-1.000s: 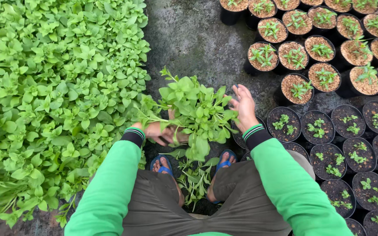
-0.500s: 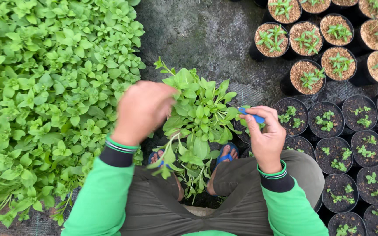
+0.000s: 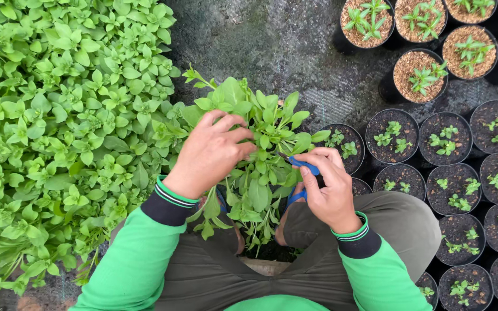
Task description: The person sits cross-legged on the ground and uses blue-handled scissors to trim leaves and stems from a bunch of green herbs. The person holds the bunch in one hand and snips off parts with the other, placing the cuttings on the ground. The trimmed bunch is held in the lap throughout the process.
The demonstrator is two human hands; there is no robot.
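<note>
Our two hands at one leafy bunch [image 3: 260, 144]

Left hand [image 3: 211, 152] grips its stems; right hand [image 3: 329, 187] is closed on one blue-handled tool [image 3: 305, 166]; three brown-topped pots [image 3: 419, 72] stand well apart.

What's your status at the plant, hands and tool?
Left hand gripping stems of the leafy plant. Right hand holding blue-handled scissors at the foliage. Small potted seedlings close on the right, nothing blocking.

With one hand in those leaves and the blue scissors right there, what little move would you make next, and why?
Probably snip one stem. The left hand grips the shoots of the leafy plant, and the right hand holds the blue scissors with their tip at the foliage. The blades are hidden by leaves.
</note>
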